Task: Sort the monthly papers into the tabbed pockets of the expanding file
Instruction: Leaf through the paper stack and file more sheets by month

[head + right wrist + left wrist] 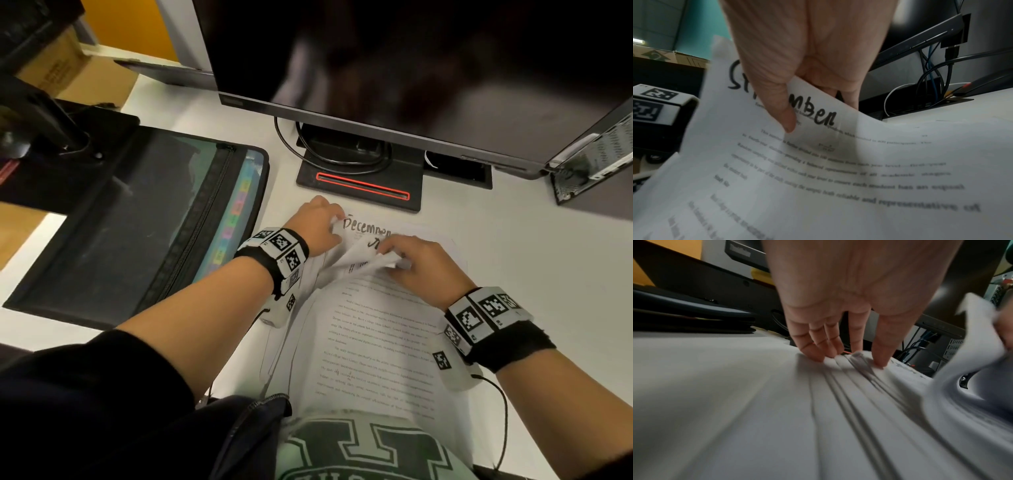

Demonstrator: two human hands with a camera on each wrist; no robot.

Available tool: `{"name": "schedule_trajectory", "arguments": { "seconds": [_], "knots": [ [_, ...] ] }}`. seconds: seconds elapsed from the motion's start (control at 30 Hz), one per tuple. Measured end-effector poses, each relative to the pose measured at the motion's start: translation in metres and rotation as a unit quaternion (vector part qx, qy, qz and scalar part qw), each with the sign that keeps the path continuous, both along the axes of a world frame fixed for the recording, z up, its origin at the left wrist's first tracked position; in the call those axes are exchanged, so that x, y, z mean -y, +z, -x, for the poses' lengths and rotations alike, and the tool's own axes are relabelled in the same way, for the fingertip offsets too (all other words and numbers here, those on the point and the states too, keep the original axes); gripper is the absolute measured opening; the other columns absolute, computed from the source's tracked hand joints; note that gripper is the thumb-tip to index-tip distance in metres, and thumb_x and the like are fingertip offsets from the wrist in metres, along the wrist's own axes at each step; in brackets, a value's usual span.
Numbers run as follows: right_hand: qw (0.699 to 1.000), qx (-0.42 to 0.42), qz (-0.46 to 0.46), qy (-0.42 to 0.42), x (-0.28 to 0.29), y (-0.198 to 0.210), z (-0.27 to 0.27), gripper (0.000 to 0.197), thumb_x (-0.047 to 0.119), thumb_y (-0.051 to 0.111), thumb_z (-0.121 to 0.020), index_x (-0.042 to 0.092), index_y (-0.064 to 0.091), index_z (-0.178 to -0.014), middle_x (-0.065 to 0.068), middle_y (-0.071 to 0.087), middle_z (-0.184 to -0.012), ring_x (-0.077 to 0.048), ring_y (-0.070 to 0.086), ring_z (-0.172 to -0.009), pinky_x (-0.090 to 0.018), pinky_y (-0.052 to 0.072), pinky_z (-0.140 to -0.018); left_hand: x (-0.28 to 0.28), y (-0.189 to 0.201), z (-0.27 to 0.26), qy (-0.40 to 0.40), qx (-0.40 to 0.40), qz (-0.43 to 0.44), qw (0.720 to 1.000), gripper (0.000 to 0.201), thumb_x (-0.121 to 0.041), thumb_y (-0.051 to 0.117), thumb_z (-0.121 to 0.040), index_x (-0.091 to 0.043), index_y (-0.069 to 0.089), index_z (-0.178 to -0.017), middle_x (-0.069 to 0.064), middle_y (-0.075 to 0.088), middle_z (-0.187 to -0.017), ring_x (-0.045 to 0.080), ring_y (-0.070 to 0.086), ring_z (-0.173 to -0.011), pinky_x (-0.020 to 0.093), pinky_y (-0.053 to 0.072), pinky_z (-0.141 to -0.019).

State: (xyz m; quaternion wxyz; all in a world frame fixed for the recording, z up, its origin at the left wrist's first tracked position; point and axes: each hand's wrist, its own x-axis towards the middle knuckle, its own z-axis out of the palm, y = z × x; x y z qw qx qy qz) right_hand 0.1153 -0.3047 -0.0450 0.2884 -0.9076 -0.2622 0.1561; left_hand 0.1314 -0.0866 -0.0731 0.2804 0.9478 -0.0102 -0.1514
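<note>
The black expanding file (137, 222) lies flat on the left of the desk, with its coloured tabs (233, 219) along the right edge. A stack of printed papers (370, 342) lies in front of me. My left hand (329, 226) rests straight fingertips (881, 360) on the fanned far edges of the stack (818, 402). My right hand (400, 257) pinches the top of a sheet headed "September" (838, 170) between thumb (785, 116) and fingers and curls it up off the stack. Under it a sheet headed "December" (368, 228) shows.
A monitor (411, 68) on a black base (359, 178) with looped cables stands just beyond the papers. A small computer case (592, 161) sits at the far right, a black stand (51, 130) and a cardboard box (68, 68) at the far left. White desk (531, 257) runs to the right.
</note>
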Motion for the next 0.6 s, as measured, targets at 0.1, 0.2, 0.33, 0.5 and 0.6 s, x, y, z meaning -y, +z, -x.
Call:
{"name": "schedule_trajectory", "arguments": {
  "seconds": [0.1, 0.2, 0.33, 0.5, 0.6],
  "knots": [
    [0.998, -0.045, -0.019, -0.050, -0.004, 0.008, 0.002, 0.057, 0.013, 0.066, -0.085, 0.027, 0.036, -0.131, 0.004, 0.059, -0.101, -0.012, 0.058, -0.087, -0.015, 0.039, -0.074, 0.002, 0.002, -0.003, -0.016, 0.023, 0.001, 1.000, 0.021, -0.019, 0.065, -0.084, -0.011, 0.060, -0.102, 0.009, 0.048, -0.114, 0.026, 0.048, -0.110, 0.033, 0.041, -0.095],
    [0.997, -0.038, 0.001, -0.065, -0.004, 0.010, -0.001, 0.078, 0.014, 0.067, -0.084, 0.028, 0.021, -0.145, 0.003, 0.053, -0.114, -0.013, 0.056, -0.097, -0.020, 0.038, -0.083, 0.000, 0.008, 0.000, -0.033, 0.035, 0.078, 0.996, 0.013, -0.012, 0.069, -0.080, -0.016, 0.057, -0.076, 0.003, 0.051, -0.099, 0.022, 0.053, -0.097, 0.025, 0.041, -0.085],
    [0.998, -0.024, 0.052, -0.034, -0.005, 0.008, -0.006, 0.069, 0.009, 0.064, -0.085, 0.020, 0.030, -0.144, -0.001, 0.037, -0.142, -0.016, 0.045, -0.121, -0.017, 0.031, -0.096, -0.003, 0.018, 0.009, -0.032, -0.006, 0.225, 0.974, 0.017, 0.000, 0.071, -0.076, -0.016, 0.067, -0.078, 0.002, 0.055, -0.098, 0.016, 0.052, -0.092, 0.020, 0.041, -0.082],
    [0.996, 0.023, 0.082, 0.000, -0.007, 0.003, -0.009, 0.022, 0.004, 0.061, -0.084, 0.006, 0.069, -0.104, -0.011, 0.060, -0.110, -0.027, 0.058, -0.101, -0.032, 0.044, -0.089, 0.000, 0.017, 0.003, -0.001, 0.003, 0.195, 0.981, 0.026, -0.001, 0.060, -0.082, -0.013, 0.070, -0.103, 0.005, 0.056, -0.112, 0.017, 0.052, -0.107, 0.009, 0.038, -0.086],
    [0.996, 0.036, 0.087, 0.006, -0.006, 0.003, -0.007, 0.018, 0.005, 0.063, -0.084, 0.005, 0.071, -0.100, -0.011, 0.062, -0.111, -0.028, 0.054, -0.105, -0.029, 0.041, -0.091, 0.001, 0.008, -0.004, -0.004, 0.023, 0.045, 0.999, 0.048, -0.015, 0.060, -0.088, -0.017, 0.050, -0.134, 0.007, 0.042, -0.138, 0.022, 0.036, -0.129, 0.026, 0.028, -0.106]
  ]
}}
